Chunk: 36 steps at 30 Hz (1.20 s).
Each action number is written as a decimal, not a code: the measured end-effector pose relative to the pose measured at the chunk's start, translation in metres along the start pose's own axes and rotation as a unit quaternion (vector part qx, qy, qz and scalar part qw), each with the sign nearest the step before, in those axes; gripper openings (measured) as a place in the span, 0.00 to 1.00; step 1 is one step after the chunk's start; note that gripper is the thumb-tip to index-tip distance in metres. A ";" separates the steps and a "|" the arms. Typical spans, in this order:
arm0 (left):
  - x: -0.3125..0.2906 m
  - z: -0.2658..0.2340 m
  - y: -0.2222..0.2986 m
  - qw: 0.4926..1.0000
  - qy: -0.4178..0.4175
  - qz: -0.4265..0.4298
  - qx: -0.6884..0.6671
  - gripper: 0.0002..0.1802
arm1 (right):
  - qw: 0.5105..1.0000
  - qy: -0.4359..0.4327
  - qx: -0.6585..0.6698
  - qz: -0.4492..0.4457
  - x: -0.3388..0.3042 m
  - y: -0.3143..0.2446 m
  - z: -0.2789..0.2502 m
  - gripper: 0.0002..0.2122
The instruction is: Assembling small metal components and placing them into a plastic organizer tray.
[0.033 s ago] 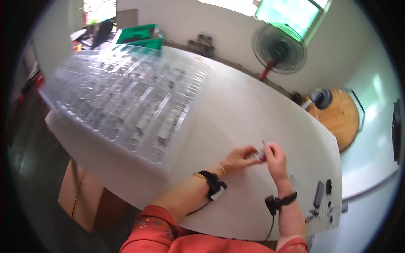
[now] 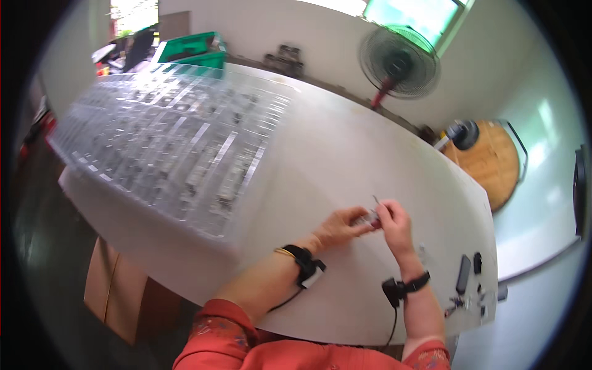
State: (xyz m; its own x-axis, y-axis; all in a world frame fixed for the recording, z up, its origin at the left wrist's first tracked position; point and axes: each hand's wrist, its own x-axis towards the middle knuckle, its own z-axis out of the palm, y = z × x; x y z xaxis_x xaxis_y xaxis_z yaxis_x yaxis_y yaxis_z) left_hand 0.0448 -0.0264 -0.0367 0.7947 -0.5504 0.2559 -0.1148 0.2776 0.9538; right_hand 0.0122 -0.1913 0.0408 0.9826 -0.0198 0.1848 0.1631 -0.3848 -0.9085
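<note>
Over the white table [image 2: 320, 148], my hands meet in front of me. My left hand [image 2: 339, 228] pinches a small part [image 2: 372, 219], partly clear and partly dark red; its exact kind is too small to make out. My right hand [image 2: 396, 227] is closed against the part's right side, fingertips together. A thin dark rod [image 2: 375, 200] sticks up from those fingertips; whether it is a tool or a wire I cannot tell. To the left lies a large clear plastic tray [image 2: 132, 185], its slanted rows filled with small parts, blurred.
At the table's right end lie a dark grey bar [image 2: 463, 274], a black piece [image 2: 477, 263] and several small bits [image 2: 455, 303]. A green crate [image 2: 213, 60] stands behind the tray. Beyond the far edge are a fan [image 2: 398, 65] and a round wooden board [image 2: 487, 163]. A cardboard box [image 2: 117, 296] sits lower left.
The whole view has shifted slightly, so everything sits a little further left and higher. Both hands keep their hold on the small part.
</note>
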 end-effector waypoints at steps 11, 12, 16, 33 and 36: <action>-0.001 -0.009 0.017 0.977 0.035 -0.130 -0.166 0.20 | 0.993 0.092 0.068 0.005 0.000 -0.009 0.001 0.08; -0.002 -0.007 0.021 0.971 0.041 -0.146 -0.182 0.22 | 0.993 0.066 0.081 0.056 -0.004 -0.009 0.000 0.08; 0.001 -0.011 0.022 0.949 0.033 -0.162 -0.267 0.22 | 0.996 0.051 0.043 0.057 -0.016 -0.002 -0.001 0.07; 0.003 -0.010 0.022 0.961 0.025 -0.169 -0.217 0.22 | 0.997 0.037 -0.075 0.006 -0.017 -0.008 -0.004 0.07; 0.002 -0.008 0.023 0.969 0.005 -0.168 -0.179 0.21 | 0.996 0.027 -0.082 0.003 -0.016 -0.005 -0.006 0.07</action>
State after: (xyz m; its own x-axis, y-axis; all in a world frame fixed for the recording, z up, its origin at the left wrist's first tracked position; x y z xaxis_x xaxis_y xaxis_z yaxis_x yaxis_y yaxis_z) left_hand 0.0488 -0.0146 -0.0160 0.7577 -0.6495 -0.0632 0.3639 0.3402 0.8671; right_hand -0.0052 -0.1947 0.0442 0.9764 -0.0708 0.2040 0.1366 -0.5294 -0.8373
